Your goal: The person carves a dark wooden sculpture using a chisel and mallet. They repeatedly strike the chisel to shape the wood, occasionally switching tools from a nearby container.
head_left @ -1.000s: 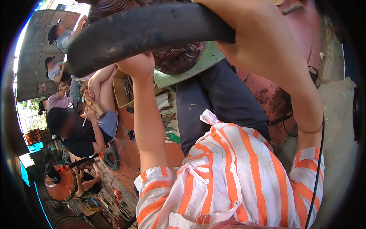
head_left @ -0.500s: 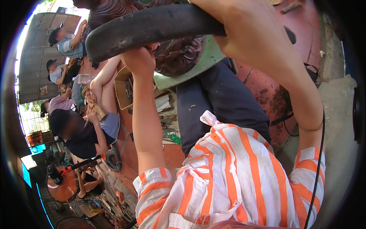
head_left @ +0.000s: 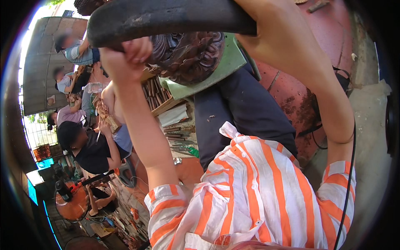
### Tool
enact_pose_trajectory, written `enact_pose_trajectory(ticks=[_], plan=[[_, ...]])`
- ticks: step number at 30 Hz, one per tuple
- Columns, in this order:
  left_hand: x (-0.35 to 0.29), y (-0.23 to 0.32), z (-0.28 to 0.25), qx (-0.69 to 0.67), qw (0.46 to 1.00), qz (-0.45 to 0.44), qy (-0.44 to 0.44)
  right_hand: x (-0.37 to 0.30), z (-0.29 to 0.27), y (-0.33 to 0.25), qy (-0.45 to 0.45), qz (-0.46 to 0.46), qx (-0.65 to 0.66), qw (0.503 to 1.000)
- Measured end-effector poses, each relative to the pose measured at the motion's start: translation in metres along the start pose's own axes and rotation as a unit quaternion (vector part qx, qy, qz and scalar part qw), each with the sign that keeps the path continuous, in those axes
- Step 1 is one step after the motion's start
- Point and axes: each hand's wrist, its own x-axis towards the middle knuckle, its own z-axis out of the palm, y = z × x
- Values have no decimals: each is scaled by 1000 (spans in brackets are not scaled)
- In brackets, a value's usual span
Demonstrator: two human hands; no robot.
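A thick, dark, slightly curved wooden mallet [head_left: 171, 18] crosses the top of the view, close in front of me. My right hand [head_left: 256, 14] is closed at its right end; the fingers are mostly hidden or cut off by the upper edge. Below the mallet's left part, my left hand [head_left: 127, 54] is closed beside a dark brown wood carving [head_left: 187, 58] with deep curled relief. What the left fingers hold, if anything, is hidden. The carving rests on a green stool-like surface [head_left: 227, 62] just beyond my knees.
A wooden box of chisel-like tools [head_left: 154, 93] stands left of the carving, with more tools [head_left: 177, 135] on the floor nearby. Several people sit at the left; one in a black shirt [head_left: 93, 152] holds a light wood piece [head_left: 110, 121]. A black bag [head_left: 341, 79] lies at the right.
My left hand has moved left and slightly up, uncovering more of the carving and the tool box. The mallet has risen a little and shifted slightly left at its far end.
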Motion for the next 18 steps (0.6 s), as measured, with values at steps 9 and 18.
enact_pose_trajectory(ticks=[9,18], plan=[[1,-5,33,98,987,77,100,-8,-6,-5,25,-19,31,999],[6,-44,26,259,957,35,123,-19,8,14,48,-23,56,997]])
